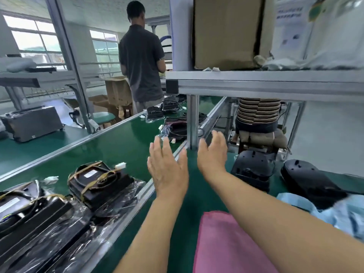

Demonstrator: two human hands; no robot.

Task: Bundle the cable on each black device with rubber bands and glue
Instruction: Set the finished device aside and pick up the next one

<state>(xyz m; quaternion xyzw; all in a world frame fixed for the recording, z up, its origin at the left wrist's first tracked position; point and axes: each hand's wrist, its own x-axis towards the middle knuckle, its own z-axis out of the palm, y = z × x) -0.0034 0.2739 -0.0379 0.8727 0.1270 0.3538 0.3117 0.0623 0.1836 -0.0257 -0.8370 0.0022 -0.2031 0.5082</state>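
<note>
Both my arms stretch forward over the green bench. My left hand and my right hand are empty, fingers straight, palms facing each other. Beyond them on the green conveyor belt lies a black device in clear wrap with a loose cable. To my left sits a black device with its cable coiled on top and tan rubber bands around it, a white connector sticking out. More banded devices lie at the lower left on clear plastic.
An aluminium post and shelf frame stand just past my hands. Black plastic housings and blue cloth lie on the right, a pink cloth near me. One person stands by the belt; another sits behind the frame.
</note>
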